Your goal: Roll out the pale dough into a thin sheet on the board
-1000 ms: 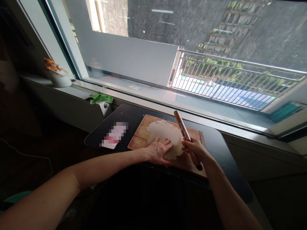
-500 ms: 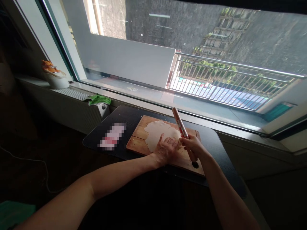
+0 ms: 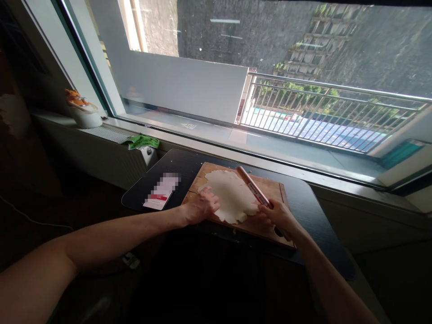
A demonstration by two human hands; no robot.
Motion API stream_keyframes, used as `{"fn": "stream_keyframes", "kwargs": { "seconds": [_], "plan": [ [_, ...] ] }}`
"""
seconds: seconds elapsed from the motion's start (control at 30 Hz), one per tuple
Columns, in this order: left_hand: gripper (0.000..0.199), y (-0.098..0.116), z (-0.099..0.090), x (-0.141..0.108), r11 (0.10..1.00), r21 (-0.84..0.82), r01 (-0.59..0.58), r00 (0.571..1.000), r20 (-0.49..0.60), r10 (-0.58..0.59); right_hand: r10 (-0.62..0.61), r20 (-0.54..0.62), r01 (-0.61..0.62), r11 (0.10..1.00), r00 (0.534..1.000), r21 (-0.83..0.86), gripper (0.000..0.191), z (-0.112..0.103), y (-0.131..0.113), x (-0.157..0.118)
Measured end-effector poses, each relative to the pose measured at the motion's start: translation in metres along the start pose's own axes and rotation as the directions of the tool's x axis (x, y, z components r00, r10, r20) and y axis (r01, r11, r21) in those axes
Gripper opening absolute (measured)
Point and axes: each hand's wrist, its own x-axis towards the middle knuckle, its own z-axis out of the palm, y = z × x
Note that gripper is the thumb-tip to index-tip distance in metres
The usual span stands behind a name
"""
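A flat, pale sheet of dough (image 3: 231, 193) with a ragged edge lies on a wooden board (image 3: 273, 189). At the dough's left edge is my left hand (image 3: 202, 205), its fingers curled down; whether they pinch the edge is too small to tell. My right hand (image 3: 277, 213) is closed round the near end of a rolling pin (image 3: 252, 185). The pin slants up and to the left over the right part of the dough, its far end near the board's back edge.
The board rests on a dark table (image 3: 303, 202) with rounded corners. A phone (image 3: 162, 193), partly blurred, lies left of the board. Behind are a radiator (image 3: 118, 153) with a green cloth (image 3: 143, 141), a white pot (image 3: 86, 116) and a large window.
My left hand has moved left, from the dough's near right part to its left edge. The rolling pin has tilted lower and leftward in my right hand. More of the dough shows.
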Motion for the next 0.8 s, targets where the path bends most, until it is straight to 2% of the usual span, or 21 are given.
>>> {"fn": "stream_keyframes", "kwargs": {
  "seconds": [0.07, 0.17, 0.23, 0.37, 0.47, 0.53, 0.6, 0.67, 0.73, 0.8],
  "plan": [
    [0.011, -0.007, -0.008, -0.006, 0.997, -0.075, -0.015, 0.996, 0.086, 0.021, -0.094, -0.033, 0.087, 0.983, 0.995, -0.161, 0.026, -0.001, 0.002, -0.002],
    [0.034, -0.002, -0.018, 0.000, 0.959, -0.282, -0.043, 0.987, 0.135, 0.084, -0.202, -0.033, 0.179, 0.925, 0.979, -0.335, 0.024, 0.004, -0.001, -0.005],
    [0.040, 0.009, -0.016, 0.010, 0.933, -0.353, -0.066, 0.989, 0.103, 0.109, -0.247, -0.029, 0.214, 0.887, 0.969, -0.409, 0.019, 0.008, -0.002, -0.005],
    [0.041, 0.032, 0.007, 0.025, 0.946, -0.292, -0.143, 0.986, 0.038, 0.161, -0.274, -0.053, 0.212, 0.838, 0.960, -0.503, 0.018, 0.008, 0.009, 0.001],
    [0.041, 0.036, 0.022, 0.029, 0.949, -0.253, -0.189, 0.982, -0.038, 0.185, -0.263, -0.068, 0.191, 0.833, 0.962, -0.519, 0.019, 0.003, 0.021, 0.004],
    [0.035, 0.032, 0.022, 0.034, 0.946, -0.243, -0.214, 0.974, -0.129, 0.187, -0.253, -0.066, 0.183, 0.835, 0.965, -0.519, 0.019, 0.000, 0.024, 0.004],
    [0.030, 0.023, 0.015, 0.044, 0.957, -0.241, -0.164, 0.968, -0.228, 0.108, -0.277, -0.044, 0.215, 0.827, 0.960, -0.520, 0.018, -0.001, 0.021, 0.003],
    [0.031, 0.011, 0.008, 0.058, 0.966, -0.259, -0.020, 0.963, -0.263, -0.051, -0.350, 0.001, 0.303, 0.808, 0.937, -0.505, 0.018, 0.002, 0.014, 0.004],
    [0.034, 0.002, 0.005, 0.071, 0.953, -0.272, 0.137, 0.964, -0.185, -0.192, -0.419, 0.062, 0.399, 0.794, 0.906, -0.458, 0.021, 0.006, 0.006, 0.007],
    [0.039, -0.002, 0.008, 0.077, 0.938, -0.252, 0.236, 0.965, -0.049, -0.256, -0.452, 0.056, 0.434, 0.806, 0.890, -0.402, 0.028, 0.014, 0.000, 0.013]
  ]
}}
